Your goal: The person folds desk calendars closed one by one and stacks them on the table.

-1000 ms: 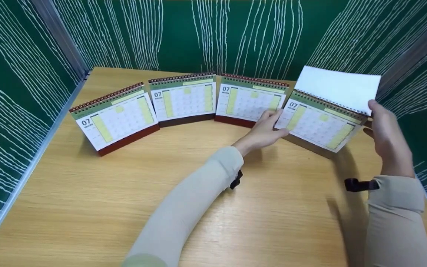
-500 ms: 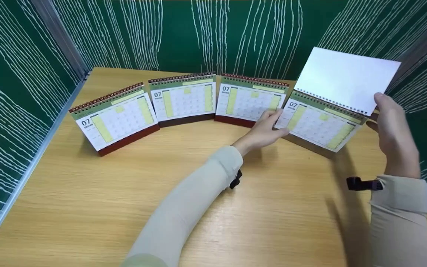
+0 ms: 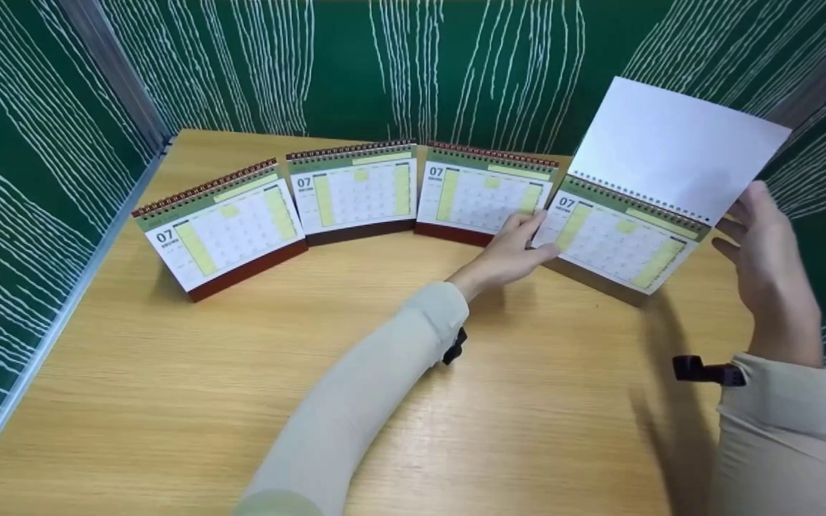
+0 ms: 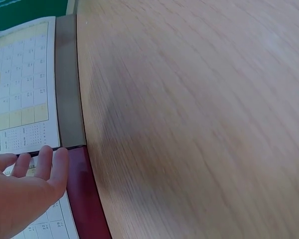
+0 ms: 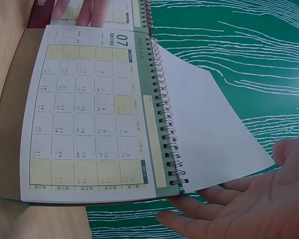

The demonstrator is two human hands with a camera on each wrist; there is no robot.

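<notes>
White, the page (image 3: 678, 147) stood raised from the rightmost calendar (image 3: 617, 235): mid-turn, I judged, needing folding back next. The left hand (image 3: 504, 256), fingers straight, touched the calendar's edge; the right hand (image 3: 775, 269) spread beside the page.

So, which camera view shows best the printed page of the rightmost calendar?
The right wrist view: the printed page is large and its dates are readable. The head view shows it smaller, dates too tiny to read. The left wrist view shows only part, cut off at the left edge.
</notes>
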